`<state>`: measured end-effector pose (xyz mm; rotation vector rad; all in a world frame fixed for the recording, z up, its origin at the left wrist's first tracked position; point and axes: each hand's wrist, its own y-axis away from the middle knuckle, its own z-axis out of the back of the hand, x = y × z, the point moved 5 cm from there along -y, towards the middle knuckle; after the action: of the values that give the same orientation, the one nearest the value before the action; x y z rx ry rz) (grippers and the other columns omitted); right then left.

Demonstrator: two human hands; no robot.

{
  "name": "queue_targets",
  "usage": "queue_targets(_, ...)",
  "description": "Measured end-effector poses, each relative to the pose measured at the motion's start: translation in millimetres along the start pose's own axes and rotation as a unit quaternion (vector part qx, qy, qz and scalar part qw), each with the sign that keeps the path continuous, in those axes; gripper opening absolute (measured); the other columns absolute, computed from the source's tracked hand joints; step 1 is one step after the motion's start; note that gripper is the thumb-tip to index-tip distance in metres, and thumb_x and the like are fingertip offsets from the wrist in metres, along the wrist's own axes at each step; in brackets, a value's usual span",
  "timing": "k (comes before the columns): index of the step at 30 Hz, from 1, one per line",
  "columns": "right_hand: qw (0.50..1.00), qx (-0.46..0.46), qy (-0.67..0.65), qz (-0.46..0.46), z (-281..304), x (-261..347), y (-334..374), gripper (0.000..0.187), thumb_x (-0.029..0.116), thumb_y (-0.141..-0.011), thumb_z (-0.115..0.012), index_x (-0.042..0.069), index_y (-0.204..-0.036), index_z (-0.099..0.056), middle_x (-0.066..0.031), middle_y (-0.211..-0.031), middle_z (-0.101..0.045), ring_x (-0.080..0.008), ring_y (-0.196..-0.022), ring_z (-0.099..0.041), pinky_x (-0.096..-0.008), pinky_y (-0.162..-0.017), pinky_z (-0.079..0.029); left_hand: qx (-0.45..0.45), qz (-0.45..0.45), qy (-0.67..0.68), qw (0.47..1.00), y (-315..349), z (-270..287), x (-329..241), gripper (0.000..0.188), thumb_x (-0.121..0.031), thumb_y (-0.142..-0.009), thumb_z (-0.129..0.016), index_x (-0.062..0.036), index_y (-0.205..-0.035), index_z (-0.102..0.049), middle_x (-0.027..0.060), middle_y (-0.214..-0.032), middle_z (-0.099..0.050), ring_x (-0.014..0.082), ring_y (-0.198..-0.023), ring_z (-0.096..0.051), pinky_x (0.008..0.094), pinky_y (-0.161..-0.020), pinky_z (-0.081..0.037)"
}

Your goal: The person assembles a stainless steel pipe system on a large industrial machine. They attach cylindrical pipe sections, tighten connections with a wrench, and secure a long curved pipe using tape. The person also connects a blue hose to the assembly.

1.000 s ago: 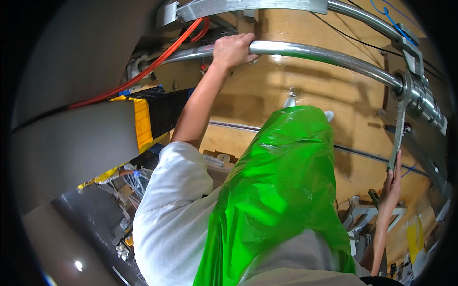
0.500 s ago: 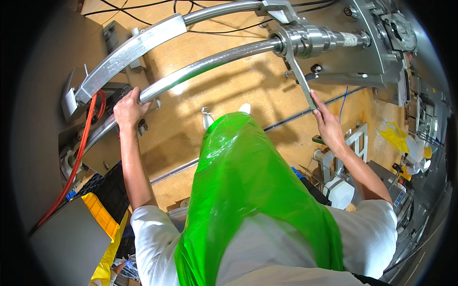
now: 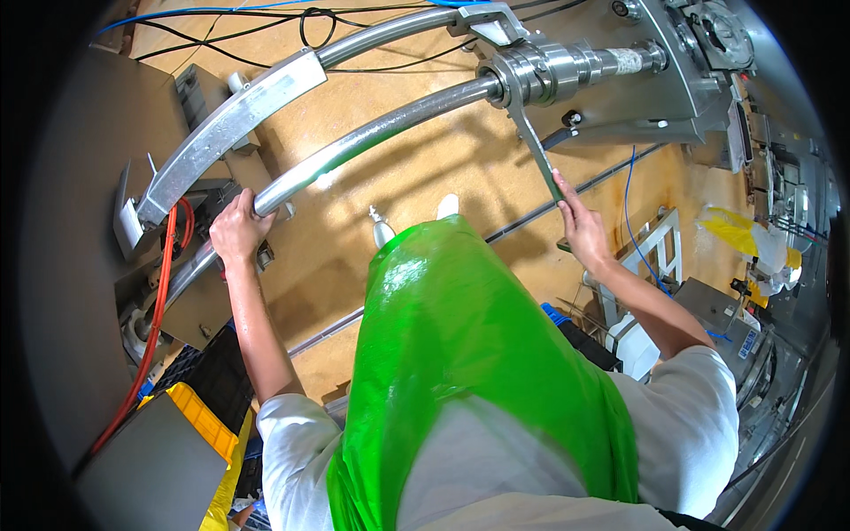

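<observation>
My left hand (image 3: pixel 239 228) is closed around a smooth steel pipe (image 3: pixel 354 140) that slopes from the lower left up to a round metal coupling (image 3: pixel 531 74). In my right hand (image 3: pixel 584 232) is the lower end of a flat metal wrench (image 3: pixel 532 142). The wrench's upper end sits against the near side of the coupling, where the pipe enters; its exact seating is partly hidden. Beyond the coupling, a narrower shaft (image 3: pixel 624 60) runs into a steel machine panel (image 3: pixel 620 106). A second pipe with a square-edged metal guard (image 3: pixel 235 133) arches above the first.
A green apron (image 3: pixel 460 310) hangs over my front. At left stand a grey cabinet (image 3: pixel 102 159), an orange-red hose (image 3: pixel 165 292) and a yellow crate (image 3: pixel 199 414). Black cables (image 3: pixel 212 40) cross the floor at the top. A blue hose (image 3: pixel 630 195) and a white frame (image 3: pixel 651 252) are at right.
The view has shifted slightly, so the pipes and coupling appear a little farther left. Both hands keep their grips, and the wrench stays at nearly the same angle. More blue hose shows.
</observation>
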<state>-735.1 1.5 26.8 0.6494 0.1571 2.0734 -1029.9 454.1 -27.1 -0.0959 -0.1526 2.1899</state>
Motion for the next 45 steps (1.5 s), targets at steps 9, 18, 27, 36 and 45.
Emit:
queue_targets(9, 0.998, -0.01, 0.0, 0.055, -1.6, -0.7, -3.7, 0.054, 0.011, -0.099, -0.046, 0.026, -0.149, -0.03, -0.0179, -0.116, -0.058, -0.0424, -0.079, -0.06, -0.0485, -0.071, -0.051, -0.003, -0.012, 0.02, 1.0, -4.9, -1.0, -1.7, 0.032, -0.037, -0.07, -0.076, -0.0124, -0.079, -0.056, 0.004, -0.074, -0.064, 0.0248, -0.07, -0.067, 0.0391, -0.06, -0.052)
queue_targets(18, 0.999, -0.012, 0.033, 0.028, -40.1, -30.8, -9.4, 0.055, 0.008, -0.098, -0.046, 0.025, -0.148, -0.031, -0.0122, -0.128, -0.058, -0.0439, -0.074, -0.062, -0.0488, -0.065, -0.051, 0.033, 0.008, 0.001, 0.999, 2.0, -1.7, 2.7, 0.033, -0.034, -0.068, -0.078, -0.013, -0.086, -0.06, 0.0039, -0.075, -0.064, 0.0256, -0.071, -0.067, 0.0396, -0.061, -0.053)
queue_targets(27, 0.999, -0.023, -0.014, 0.029, -59.3, -51.6, -18.9, 0.052, 0.011, -0.099, -0.046, 0.022, -0.147, -0.032, -0.0139, -0.128, -0.059, -0.0412, -0.076, -0.064, -0.0482, -0.071, -0.054, 0.039, 0.011, 0.008, 0.999, -2.8, -1.5, 1.0, 0.036, -0.033, -0.064, -0.081, -0.0128, -0.087, -0.06, 0.0046, -0.076, -0.065, 0.0267, -0.072, -0.067, 0.0396, -0.061, -0.053)
queue_targets(36, 0.992, -0.077, -0.021, 0.102, -53.7, -44.8, -13.2, 0.055, 0.013, -0.096, -0.05, 0.023, -0.147, -0.031, -0.0201, -0.097, -0.068, -0.0408, -0.073, -0.064, -0.0504, -0.063, -0.052, 0.035, 0.013, 0.013, 0.999, -1.0, -2.1, 0.7, 0.03, -0.031, -0.067, -0.077, -0.0133, -0.083, -0.059, 0.0064, -0.076, -0.066, 0.0291, -0.071, -0.067, 0.0409, -0.059, -0.052)
queue_targets(45, 0.995, -0.086, -0.036, 0.039, -66.3, -52.9, -14.3, 0.044, 0.019, -0.097, -0.05, 0.018, -0.14, -0.039, -0.0216, -0.086, -0.067, -0.0417, -0.072, -0.064, -0.0505, -0.06, -0.052, 0.019, 0.006, 0.017, 1.0, -0.8, -3.1, 2.5, 0.029, -0.031, -0.067, -0.076, -0.0129, -0.081, -0.058, 0.0057, -0.074, -0.065, 0.0288, -0.069, -0.066, 0.041, -0.057, -0.051)
